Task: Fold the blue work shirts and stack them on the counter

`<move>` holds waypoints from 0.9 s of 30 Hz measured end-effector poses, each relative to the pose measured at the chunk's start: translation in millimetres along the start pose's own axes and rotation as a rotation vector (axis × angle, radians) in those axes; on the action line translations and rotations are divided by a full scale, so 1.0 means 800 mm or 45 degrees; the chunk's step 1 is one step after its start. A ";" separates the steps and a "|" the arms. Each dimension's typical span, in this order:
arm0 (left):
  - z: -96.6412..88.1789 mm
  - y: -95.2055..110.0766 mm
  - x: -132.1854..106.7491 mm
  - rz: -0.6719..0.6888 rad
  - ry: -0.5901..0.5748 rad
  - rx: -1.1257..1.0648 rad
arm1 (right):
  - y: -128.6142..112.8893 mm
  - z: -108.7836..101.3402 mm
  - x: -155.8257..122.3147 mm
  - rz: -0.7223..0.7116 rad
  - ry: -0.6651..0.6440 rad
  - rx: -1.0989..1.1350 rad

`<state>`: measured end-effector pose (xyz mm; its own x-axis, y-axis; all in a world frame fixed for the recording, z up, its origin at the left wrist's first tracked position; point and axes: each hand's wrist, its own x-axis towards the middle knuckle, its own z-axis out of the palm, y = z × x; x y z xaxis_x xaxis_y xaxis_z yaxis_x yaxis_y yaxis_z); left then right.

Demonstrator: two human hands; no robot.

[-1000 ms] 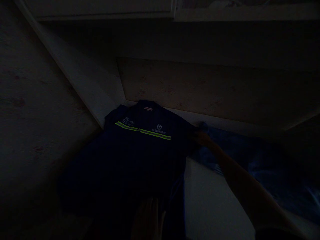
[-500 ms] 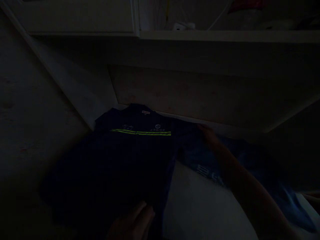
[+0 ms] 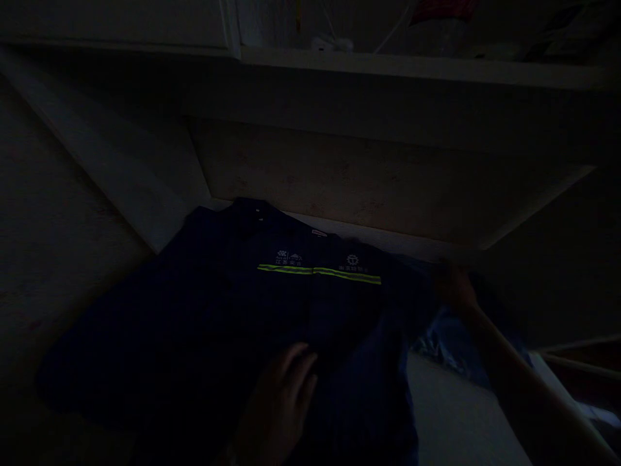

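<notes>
Dark shirt (image 3: 252, 323), collar away, lengthwise

Print on the dark shirt, too dim to read

The dark shirt (image 3: 272, 323) bears small pale characters and a gear-like emblem (image 3: 352, 259) just above its yellow-green reflective stripe (image 3: 319, 273); none is legible.

This is looking like a dim corner of a home. Pale wood-grain wall panels (image 3: 369, 188) are closing in a white flat surface (image 3: 456, 421). A white shelf ledge (image 3: 412, 65) is running above, carrying white cables and clutter (image 3: 330, 44). A dark navy work shirt with a yellow reflective stripe (image 3: 218, 323) and a crumpled blue garment (image 3: 456, 343) are lying spread out.
</notes>
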<state>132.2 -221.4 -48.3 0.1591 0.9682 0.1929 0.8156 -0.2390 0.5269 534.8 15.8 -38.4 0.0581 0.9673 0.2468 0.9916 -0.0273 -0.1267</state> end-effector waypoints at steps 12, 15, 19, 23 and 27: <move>-0.053 -0.198 -0.156 -0.568 0.202 0.599 | -0.197 0.077 -0.280 -0.838 -0.501 0.262; -0.054 -0.195 -0.164 -0.724 0.124 0.459 | -0.200 0.057 -0.287 -0.908 -0.437 0.273; -0.070 -0.202 -0.178 -0.779 -0.184 0.297 | -0.198 0.037 -0.332 -1.178 -0.494 0.362; -0.089 -0.208 -0.196 -0.799 -0.315 0.299 | -0.178 0.028 -0.365 -1.190 -0.605 0.475; -0.121 -0.187 -0.153 -0.752 -0.559 0.189 | -0.159 0.005 -0.351 -1.041 -0.847 0.692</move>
<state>-62.8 -311.0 -70.7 -0.1466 0.8801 -0.4516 0.8957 0.3118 0.3170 391.8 -251.5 -95.9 -0.8009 0.5930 -0.0833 0.5175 0.6154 -0.5946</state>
